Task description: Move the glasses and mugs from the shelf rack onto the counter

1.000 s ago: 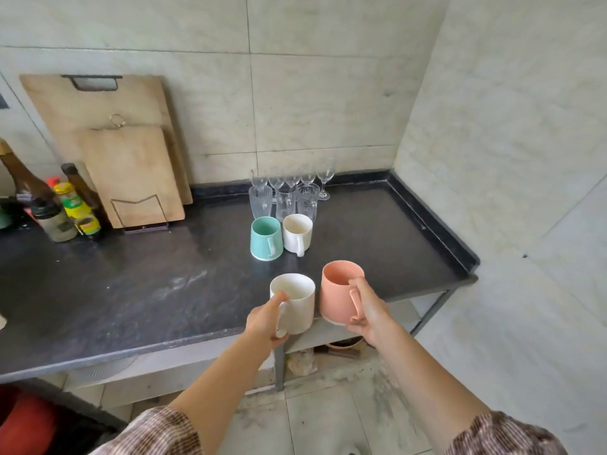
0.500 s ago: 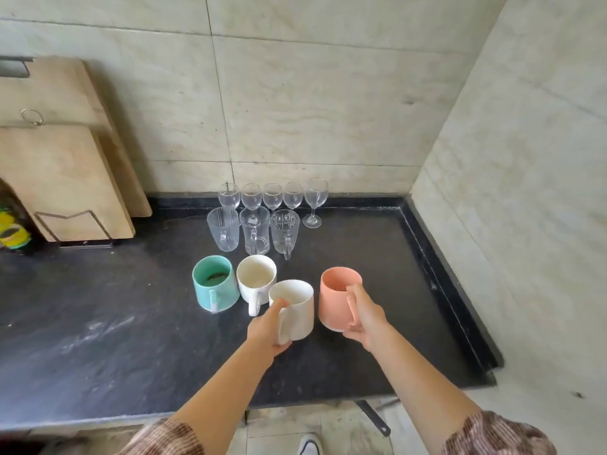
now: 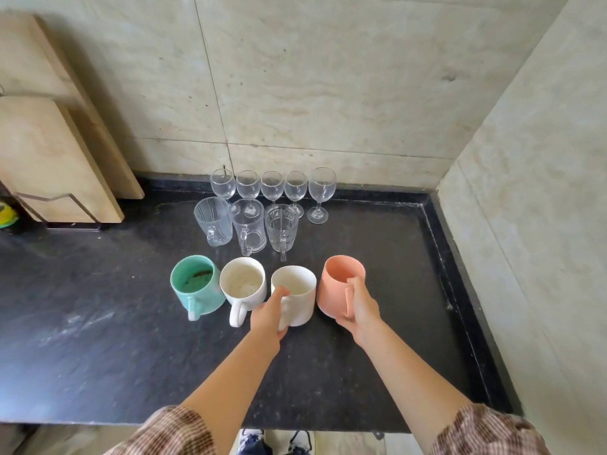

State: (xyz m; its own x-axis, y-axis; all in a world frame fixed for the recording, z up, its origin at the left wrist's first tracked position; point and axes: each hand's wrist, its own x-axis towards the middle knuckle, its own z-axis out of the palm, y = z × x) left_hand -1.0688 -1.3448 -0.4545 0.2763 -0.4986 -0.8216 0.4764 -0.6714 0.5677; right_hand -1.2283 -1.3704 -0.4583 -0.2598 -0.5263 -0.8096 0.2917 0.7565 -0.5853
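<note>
Our left hand (image 3: 267, 318) curls round the handle of a plain white ceramic mug (image 3: 297, 292), thumb on its rim. Our right hand (image 3: 359, 308) grips the handle of a tilted salmon-pink ceramic mug (image 3: 335, 287). Both mugs are low over the black stone counter (image 3: 98, 339), beside a mint-green mug (image 3: 197, 287) and a cream mug (image 3: 244, 284).

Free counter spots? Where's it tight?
Free: black stone counter left of the teal ceramic mug, out to the wooden cutting boards; right of the peach ceramic mug in the right hand, up to the wall; front strip along its near edge. Tight: around the white ceramic mug in the left hand, and the clear glassware behind.
</note>
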